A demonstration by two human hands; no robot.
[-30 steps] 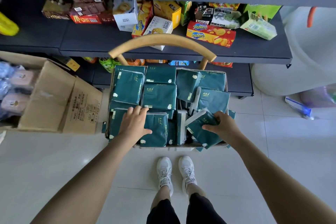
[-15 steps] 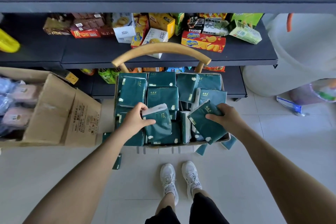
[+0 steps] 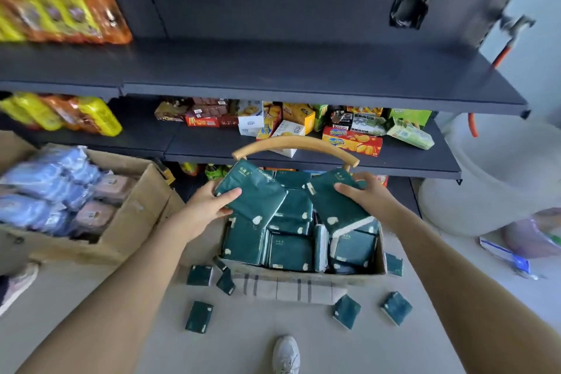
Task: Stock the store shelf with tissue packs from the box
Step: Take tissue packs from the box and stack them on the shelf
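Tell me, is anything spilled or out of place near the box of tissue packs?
Yes. Several green tissue packs lie scattered on the floor around the box, some by its left front corner and some to its right. They look spilled rather than stocked. The packs inside the box are jumbled too.

Pretty soft, even daylight here, brightest at the right by the pale wall (image 3: pixel 540 39). The snack bags (image 3: pixel 60 15) far left are smeared with motion blur, and the dark shelf (image 3: pixel 303 70) edges bow from the wide lens.

Single head view, looking forward-down from standing height, close over box (image 3: pixel 303 278), facing shelf (image 3: pixel 303 82).
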